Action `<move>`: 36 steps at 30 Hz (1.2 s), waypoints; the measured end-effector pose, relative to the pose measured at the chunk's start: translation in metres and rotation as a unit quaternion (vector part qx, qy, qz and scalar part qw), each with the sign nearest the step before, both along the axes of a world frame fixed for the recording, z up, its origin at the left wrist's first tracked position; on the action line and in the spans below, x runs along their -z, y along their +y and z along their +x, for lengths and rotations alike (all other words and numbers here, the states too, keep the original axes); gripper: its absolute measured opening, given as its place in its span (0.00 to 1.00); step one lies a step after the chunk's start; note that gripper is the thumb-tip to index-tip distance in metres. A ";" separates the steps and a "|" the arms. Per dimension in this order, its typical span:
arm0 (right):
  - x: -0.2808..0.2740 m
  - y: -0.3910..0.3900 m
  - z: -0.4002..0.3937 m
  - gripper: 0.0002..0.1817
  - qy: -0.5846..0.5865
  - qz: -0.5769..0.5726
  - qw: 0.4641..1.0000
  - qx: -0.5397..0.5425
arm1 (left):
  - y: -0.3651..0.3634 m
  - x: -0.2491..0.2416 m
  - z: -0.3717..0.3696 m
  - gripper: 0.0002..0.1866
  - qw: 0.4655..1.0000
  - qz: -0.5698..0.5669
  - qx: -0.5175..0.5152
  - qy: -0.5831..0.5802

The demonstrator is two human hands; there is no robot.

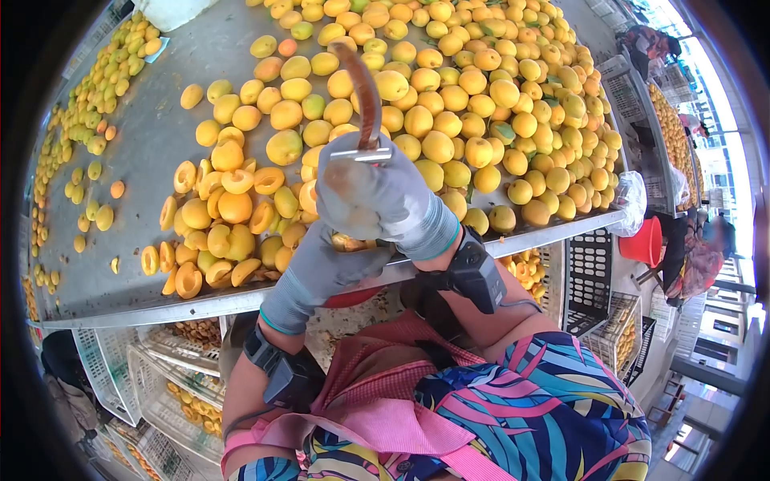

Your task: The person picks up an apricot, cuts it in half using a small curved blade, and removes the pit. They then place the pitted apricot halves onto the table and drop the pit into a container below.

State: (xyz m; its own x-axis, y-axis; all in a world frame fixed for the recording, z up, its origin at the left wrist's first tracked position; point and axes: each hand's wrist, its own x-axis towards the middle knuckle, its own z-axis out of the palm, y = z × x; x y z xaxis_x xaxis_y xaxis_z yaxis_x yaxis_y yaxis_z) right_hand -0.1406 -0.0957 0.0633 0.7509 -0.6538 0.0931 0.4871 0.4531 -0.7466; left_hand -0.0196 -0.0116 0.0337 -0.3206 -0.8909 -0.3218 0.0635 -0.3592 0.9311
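Note:
My right hand (369, 192), in a grey glove, is closed round a curved tool (367, 100) with a brown band-like part pointing up and a metal piece at its base. Just below and touching it, my gloved left hand (341, 260) is curled round an apricot (349, 242), of which only a sliver shows between the hands. To the left lies a heap of halved apricots (188, 280) near the table's front edge. Whole yellow apricots (481, 104) are piled behind and to the right of my hands.
The metal table (160, 96) has a raised front rim. Below it stand white crates (172, 393) with fruit and a black crate (589, 272). A red bucket (642, 240) and a plastic bag (631, 200) are at the right. Another person (698, 260) sits beyond the bucket.

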 end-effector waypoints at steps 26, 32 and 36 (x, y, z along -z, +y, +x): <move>0.014 0.003 0.009 0.25 -0.186 0.062 0.978 -0.077 | 0.006 0.014 0.009 0.23 0.991 -0.005 0.023 0.131; 0.003 0.009 0.008 0.27 -0.214 0.059 0.971 -0.092 | 0.008 0.006 0.011 0.15 0.997 -0.057 0.047 0.027; -0.002 0.003 0.012 0.24 -0.059 0.074 0.985 0.141 | 0.007 -0.004 0.014 0.12 0.986 0.060 -0.018 0.154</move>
State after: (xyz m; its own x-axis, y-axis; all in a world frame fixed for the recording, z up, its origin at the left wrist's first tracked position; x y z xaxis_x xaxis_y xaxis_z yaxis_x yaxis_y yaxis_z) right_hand -0.1282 -0.0926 0.0649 0.5273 -0.8478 0.0565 0.6884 0.3872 -0.6134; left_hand -0.0053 -0.0044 0.0377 -0.3886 -0.8650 -0.3175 0.3504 -0.4575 0.8173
